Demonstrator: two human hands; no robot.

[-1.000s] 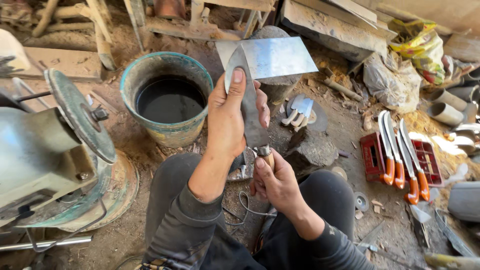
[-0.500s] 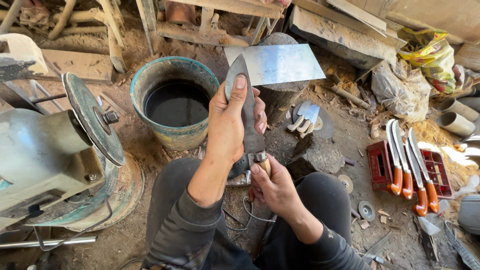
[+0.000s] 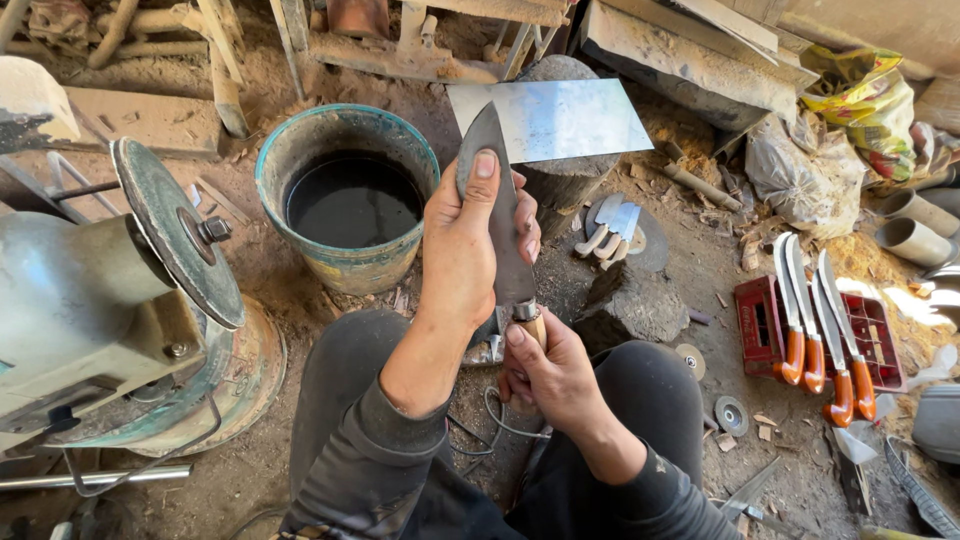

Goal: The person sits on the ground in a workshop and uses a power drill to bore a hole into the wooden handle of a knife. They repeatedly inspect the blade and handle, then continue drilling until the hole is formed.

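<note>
The right hand (image 3: 545,375) grips the knife (image 3: 500,215) by its wooden handle while the left hand (image 3: 462,245) wraps its blade to keep it steady, pointing to 12 o'clock, with the bucket (image 3: 345,195) at 10 o'clock

Knife handle (image 3: 533,327) mostly hidden in right hand (image 3: 552,375)

The dirt floor (image 3: 300,440) carries a bucket (image 3: 345,205), a grinder (image 3: 110,300) and a red crate (image 3: 765,320). Small discs (image 3: 730,415) lie near the crate.
</note>
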